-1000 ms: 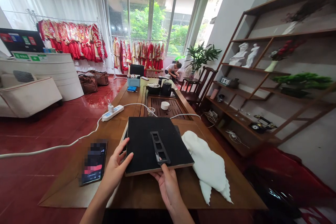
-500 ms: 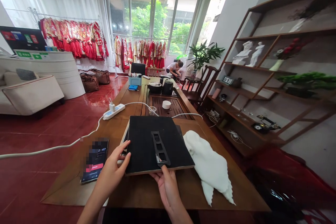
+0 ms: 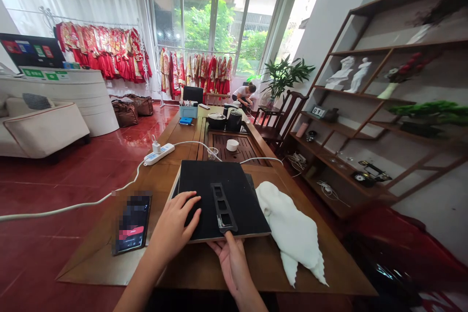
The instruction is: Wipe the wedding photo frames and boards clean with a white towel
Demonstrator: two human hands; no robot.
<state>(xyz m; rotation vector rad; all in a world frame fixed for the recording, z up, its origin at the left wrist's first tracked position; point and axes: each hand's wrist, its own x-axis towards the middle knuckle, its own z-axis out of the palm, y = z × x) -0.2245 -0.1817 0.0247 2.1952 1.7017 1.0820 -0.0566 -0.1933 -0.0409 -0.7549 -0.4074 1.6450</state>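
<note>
A flat black photo frame (image 3: 234, 180), back side up with a cut-out support strip (image 3: 220, 209) on it, is tilted above the table's near part. My right hand (image 3: 234, 258) grips its near edge, the thumb on top by the strip and fingers underneath. Across the left part of the black back lies my left hand (image 3: 177, 222), fingers stretched out and apart. A pale edge shows along the frame's left side; its underside is hidden. Right of the frame rests a crumpled white cloth (image 3: 290, 226). A phone (image 3: 132, 224) with a lit screen lies to the left.
On the wooden table (image 3: 314, 273), a power strip (image 3: 159, 154) trails a white cable. Farther back are a tea tray (image 3: 252, 148) with a white cup (image 3: 232, 145) and a black kettle (image 3: 234, 120). A shelf (image 3: 351, 131) stands right; a person (image 3: 244, 93) bends over beyond the table.
My left hand has moved right and up from the frame's left edge onto its black back. The right hand keeps its grip, and the frame has hardly moved.
</note>
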